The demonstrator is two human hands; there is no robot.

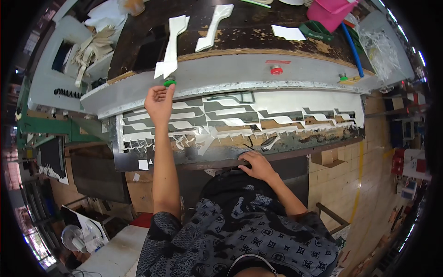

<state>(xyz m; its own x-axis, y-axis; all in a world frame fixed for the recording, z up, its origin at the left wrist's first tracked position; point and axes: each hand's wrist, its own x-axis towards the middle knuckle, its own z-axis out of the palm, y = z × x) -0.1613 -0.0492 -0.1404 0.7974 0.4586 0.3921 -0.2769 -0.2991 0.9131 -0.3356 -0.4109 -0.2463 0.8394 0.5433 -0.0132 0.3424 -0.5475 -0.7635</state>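
My left hand (158,104) is raised to the machine's grey beam (221,70). Its fingers are curled in, holding nothing I can see, and its thumb reaches a green push button (169,83). My right hand (257,165) rests at the front edge of the dark work board (207,159), fingers apart and empty. Between hands and beam lies a white sheet (281,102) with long curved shapes cut out of it. A dark green cutting die (244,97) sits on its far side. White cut pieces (172,41) lie on top of the machine, some overhanging the beam.
The beam also carries a red button (276,70) and another green button (343,77). On top are a pink bucket (325,17), a green tray (315,31) and a blue rod (353,51). White scraps (94,46) fill a left-hand recess. A fan (74,237) stands lower left.
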